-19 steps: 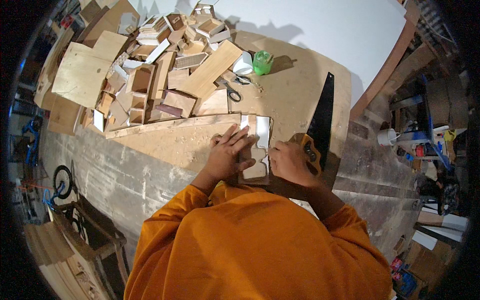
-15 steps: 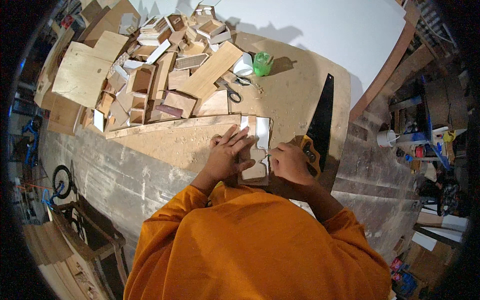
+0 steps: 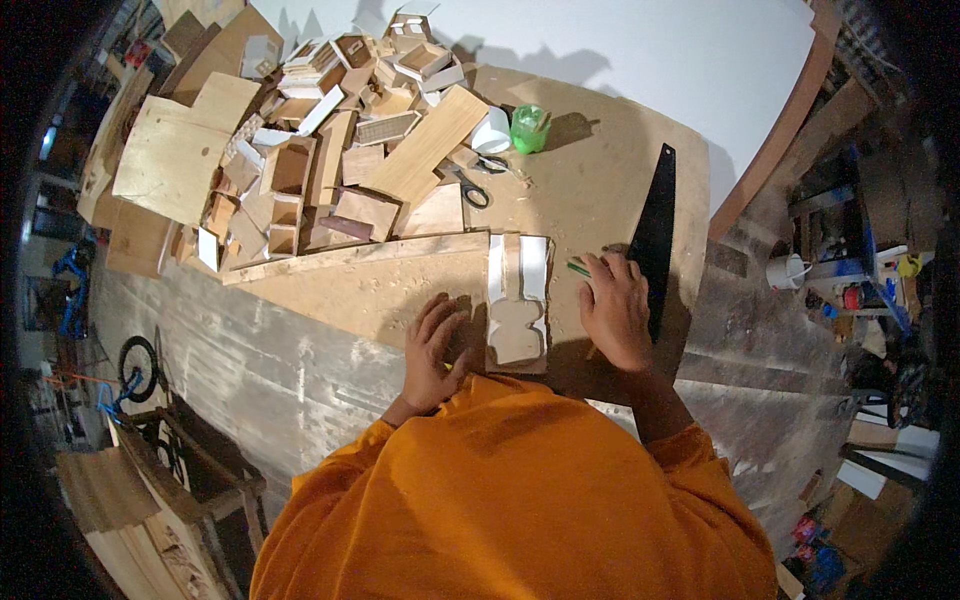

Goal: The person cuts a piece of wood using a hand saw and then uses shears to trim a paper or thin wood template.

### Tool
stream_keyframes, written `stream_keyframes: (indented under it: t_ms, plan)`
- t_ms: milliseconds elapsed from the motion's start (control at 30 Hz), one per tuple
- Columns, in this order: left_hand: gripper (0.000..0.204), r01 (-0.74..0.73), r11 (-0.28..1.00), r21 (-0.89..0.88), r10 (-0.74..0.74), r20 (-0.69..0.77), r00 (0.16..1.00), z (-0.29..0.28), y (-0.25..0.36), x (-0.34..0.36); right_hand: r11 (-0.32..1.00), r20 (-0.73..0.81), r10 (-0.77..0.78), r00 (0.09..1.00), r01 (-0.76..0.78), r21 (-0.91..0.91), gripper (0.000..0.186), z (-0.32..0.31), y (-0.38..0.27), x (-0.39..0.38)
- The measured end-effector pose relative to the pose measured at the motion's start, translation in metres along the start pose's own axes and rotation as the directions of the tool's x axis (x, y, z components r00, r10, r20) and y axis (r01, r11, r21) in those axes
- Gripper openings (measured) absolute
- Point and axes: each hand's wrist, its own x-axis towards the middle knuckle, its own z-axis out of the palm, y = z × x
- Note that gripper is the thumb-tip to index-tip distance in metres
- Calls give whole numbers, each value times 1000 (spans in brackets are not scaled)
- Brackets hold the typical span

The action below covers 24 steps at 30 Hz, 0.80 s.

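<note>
A curved, light-wood cutout lies on a white-faced strip of board at the front of the worktable. My left hand rests just left of it, fingers spread and holding nothing. To the right of the board, my right hand pinches a short green pencil that points left. That hand is over the handle end of a black-bladed handsaw, hiding most of the handle. A narrow wooden strip runs leftward from the board's far end.
Scissors, a white cup and a cut-down green bottle stand or lie farther back. Wood offcuts and small wooden boxes pile up at the far left. Shavings dot the tabletop. A large white panel is behind.
Both hands have come away from the cutout, the left one toward the left and nearer me, the right one to the right with the pencil. The cutout and board are now uncovered.
</note>
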Motion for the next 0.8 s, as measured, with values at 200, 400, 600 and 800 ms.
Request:
stream_keyframes:
  t_ms: [200, 400, 600, 800]
  plan:
    - [47, 55, 998, 13, -55, -3, 998, 3, 0, -3, 973, 359, -62, 931, -25, 230, 64, 24, -51, -16]
    - [57, 68, 977, 204, -86, 80, 993, 0, 17, 0, 984, 350, -36, 936, -29, 177, 82, 46, -69, -29]
    - [65, 76, 961, 267, -99, 72, 993, 8, 15, -2, 966, 392, -70, 917, -36, 257, 78, 28, -57, -26]
    - [67, 112, 955, 275, -145, 103, 984, 5, 19, -2, 664, 375, 28, 927, -298, 686, 70, 4, -24, -14]
